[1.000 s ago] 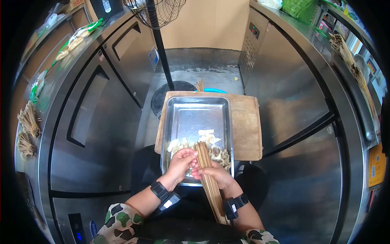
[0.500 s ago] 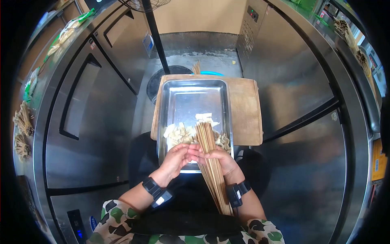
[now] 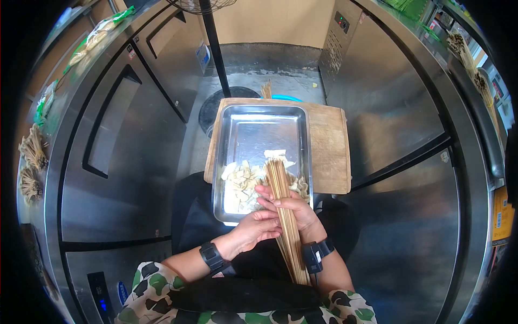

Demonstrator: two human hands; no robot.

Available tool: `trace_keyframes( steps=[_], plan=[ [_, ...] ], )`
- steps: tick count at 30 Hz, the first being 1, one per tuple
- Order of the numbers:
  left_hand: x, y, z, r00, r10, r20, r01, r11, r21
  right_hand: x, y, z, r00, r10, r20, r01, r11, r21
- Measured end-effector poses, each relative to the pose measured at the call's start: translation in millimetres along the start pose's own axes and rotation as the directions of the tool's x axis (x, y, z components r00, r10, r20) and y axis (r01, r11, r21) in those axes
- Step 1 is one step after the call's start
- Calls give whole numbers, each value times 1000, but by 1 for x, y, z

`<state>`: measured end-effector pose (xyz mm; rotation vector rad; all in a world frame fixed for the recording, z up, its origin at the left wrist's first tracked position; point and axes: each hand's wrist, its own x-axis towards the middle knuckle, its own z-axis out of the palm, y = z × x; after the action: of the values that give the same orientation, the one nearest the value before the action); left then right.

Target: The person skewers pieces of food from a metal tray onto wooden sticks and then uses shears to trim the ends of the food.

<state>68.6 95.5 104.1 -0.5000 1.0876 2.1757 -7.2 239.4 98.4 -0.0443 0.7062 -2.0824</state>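
Left hand (image 3: 252, 232): is nearer to the person than half a second ago; now it is by the near edge of the metal tray (image 3: 259, 132). Its fingers bend at the side of the bundle of sticks (image 3: 290, 237). I can't tell if they pinch one.
Right hand (image 3: 299, 214): is wrapped tight around the bundle, over the near right part of the tray, with fingertips poking out on the left side.
Sticks: long, thin, straight and brown, packed side by side. They lean a little; the top ends are over the tray, and the low ends reach past its near edge toward the lap.
Tray: shiny, with bare metal at its far end. Pale, bendy bits (image 3: 240, 183) lie in its near half. A flat white piece (image 3: 276, 154) lies just past the stick tops.
Board (image 3: 330, 146): plain wood, under the tray, showing more on its right.
Room: big steel cupboards (image 3: 399, 178) stand left and right of the tray. Behind it are a black pole (image 3: 213, 48), a gray floor (image 3: 275, 81) and a tan wall (image 3: 270, 21).
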Motion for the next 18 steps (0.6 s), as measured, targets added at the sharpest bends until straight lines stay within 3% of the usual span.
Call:
trace_keyframes(
  steps=[7, 13, 18],
  plan=[
    [12, -15, -19, 988, -76, 131, 101, 975, -196, -2, 0, 0, 1000, 2, -4, -2, 999, 43],
    [9, -13, -3, 999, -16, 43, 18, 998, -54, 1, 2, -4, 999, -23, -30, 21, 998, -56],
    [9, -12, -10, 993, -52, 105, 68, 987, -147, 1, 3, -7, 999, -27, 27, 29, 995, -92]
  ],
)
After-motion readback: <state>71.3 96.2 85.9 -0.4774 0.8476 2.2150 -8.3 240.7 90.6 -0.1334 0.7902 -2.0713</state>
